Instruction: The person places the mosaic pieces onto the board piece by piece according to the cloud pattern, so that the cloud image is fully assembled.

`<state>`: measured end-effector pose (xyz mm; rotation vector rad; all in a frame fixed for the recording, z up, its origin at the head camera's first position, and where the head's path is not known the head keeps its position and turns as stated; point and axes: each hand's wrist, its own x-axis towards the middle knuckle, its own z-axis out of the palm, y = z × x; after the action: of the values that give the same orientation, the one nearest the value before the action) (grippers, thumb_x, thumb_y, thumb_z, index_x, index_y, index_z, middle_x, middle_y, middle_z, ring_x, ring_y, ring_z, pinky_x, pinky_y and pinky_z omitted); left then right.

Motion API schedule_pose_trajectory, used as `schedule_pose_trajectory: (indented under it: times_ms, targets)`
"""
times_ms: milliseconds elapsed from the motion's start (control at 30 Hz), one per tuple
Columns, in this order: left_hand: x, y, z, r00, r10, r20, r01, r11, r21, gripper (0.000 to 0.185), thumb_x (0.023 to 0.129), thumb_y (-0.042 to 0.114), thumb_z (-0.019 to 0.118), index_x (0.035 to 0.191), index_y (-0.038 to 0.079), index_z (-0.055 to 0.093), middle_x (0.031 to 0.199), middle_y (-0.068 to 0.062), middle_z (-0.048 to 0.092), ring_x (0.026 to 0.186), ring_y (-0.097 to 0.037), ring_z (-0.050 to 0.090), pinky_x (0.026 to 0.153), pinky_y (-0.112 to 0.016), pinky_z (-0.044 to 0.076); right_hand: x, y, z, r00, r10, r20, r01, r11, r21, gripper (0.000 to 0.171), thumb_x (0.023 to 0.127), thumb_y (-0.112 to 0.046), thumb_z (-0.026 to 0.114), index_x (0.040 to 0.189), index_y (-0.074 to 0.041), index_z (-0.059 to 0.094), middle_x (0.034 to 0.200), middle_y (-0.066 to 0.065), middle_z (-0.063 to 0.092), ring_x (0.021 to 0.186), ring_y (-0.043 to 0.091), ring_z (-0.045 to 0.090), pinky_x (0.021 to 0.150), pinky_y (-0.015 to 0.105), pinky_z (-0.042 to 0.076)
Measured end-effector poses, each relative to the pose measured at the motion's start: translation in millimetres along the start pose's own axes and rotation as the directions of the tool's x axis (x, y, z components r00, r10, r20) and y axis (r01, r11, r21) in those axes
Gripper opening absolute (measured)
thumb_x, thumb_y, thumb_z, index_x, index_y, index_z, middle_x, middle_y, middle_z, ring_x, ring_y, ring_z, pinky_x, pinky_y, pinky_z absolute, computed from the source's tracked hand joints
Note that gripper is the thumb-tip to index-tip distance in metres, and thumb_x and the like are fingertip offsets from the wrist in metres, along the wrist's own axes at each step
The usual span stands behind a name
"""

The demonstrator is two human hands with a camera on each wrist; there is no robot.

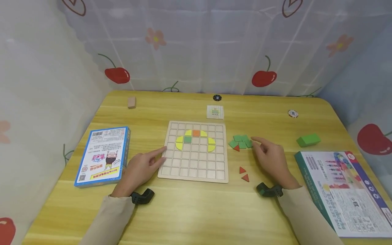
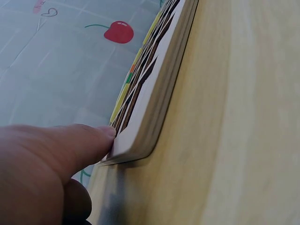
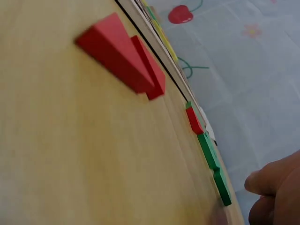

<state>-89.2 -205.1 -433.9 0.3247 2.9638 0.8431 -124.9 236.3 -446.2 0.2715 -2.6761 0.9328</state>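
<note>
Loose tiles were green — triangles red; quarter-round pieces yellow. Board was pale, grid-patterned; worktop was yellow, grained — curtain was cherry-patterned.

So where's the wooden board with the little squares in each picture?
Head: the board is in the middle of the picture, seen from above.
Left wrist: the board is a slanted strip, from top middle down toward the lower left, seen from its edge.
Right wrist: the board is a thin strip slanting down rightward from top middle.
Shared landmark: yellow pieces on it.
</note>
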Motion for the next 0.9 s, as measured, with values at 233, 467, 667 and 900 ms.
schedule_pose_trajectory:
  times_ms: [233, 467, 667, 900]
  targets:
    - [0.3, -1.9, 0.4, 1.0, 0.0, 0.003, 0.0, 1.0, 0.002, 0.043, 0.102, 0.037, 0.065, 0.144, 0.028, 0.062, 0.057, 0.007, 0.043, 0.047, -0.009, 0.032, 0.046, -0.027, 0.029, -3.0, 3.7, -1.9, 0.997, 0.031, 0.064, -0.025, 0.996, -0.086, 0.037, 0.1, -0.026, 0.068, 0.129, -0.003, 0.07, 0.051, -0.007, 0.043, 0.044, 0.012, 0.037, 0.044, 0.031, 0.029]
    - [0.3, -1.3, -0.9, 1.0, 0.0, 0.002, -0.001, 1.0, 0.007, 0.043, 0.102, 0.038, 0.064, 0.144, 0.028, 0.062, 0.057, 0.006, 0.043, 0.046, -0.01, 0.032, 0.046, -0.028, 0.029, -3.2, 1.4, 2.3, 0.998, 0.009, 0.059, -0.001, 0.989, -0.145, 0.038, 0.097, -0.027, 0.072, 0.127, -0.004, 0.071, 0.052, -0.007, 0.042, 0.045, 0.012, 0.035, 0.046, 0.032, 0.029]
    - [0.3, 0.1, -1.3, 1.0, -0.005, 0.004, 0.005, 1.0, 0.004, 0.043, 0.102, 0.038, 0.064, 0.144, 0.028, 0.062, 0.058, 0.006, 0.043, 0.047, -0.011, 0.033, 0.047, -0.028, 0.029, -4.9, 2.2, 4.3, 1.0, 0.001, 0.025, 0.003, 0.991, -0.135, 0.036, 0.096, -0.026, 0.072, 0.123, -0.003, 0.071, 0.054, -0.006, 0.046, 0.046, 0.012, 0.039, 0.046, 0.033, 0.031]
    - [0.2, 0.6, -0.3, 1.0, 0.001, -0.001, -0.001, 1.0, 0.001, 0.043, 0.102, 0.037, 0.065, 0.143, 0.028, 0.062, 0.057, 0.006, 0.043, 0.047, -0.01, 0.032, 0.047, -0.028, 0.028, -4.5, -8.3, 4.1, 0.997, 0.073, -0.032, -0.074, 0.997, -0.027, 0.035, 0.097, -0.03, 0.071, 0.12, -0.004, 0.071, 0.055, -0.004, 0.044, 0.046, 0.013, 0.038, 0.044, 0.03, 0.031]
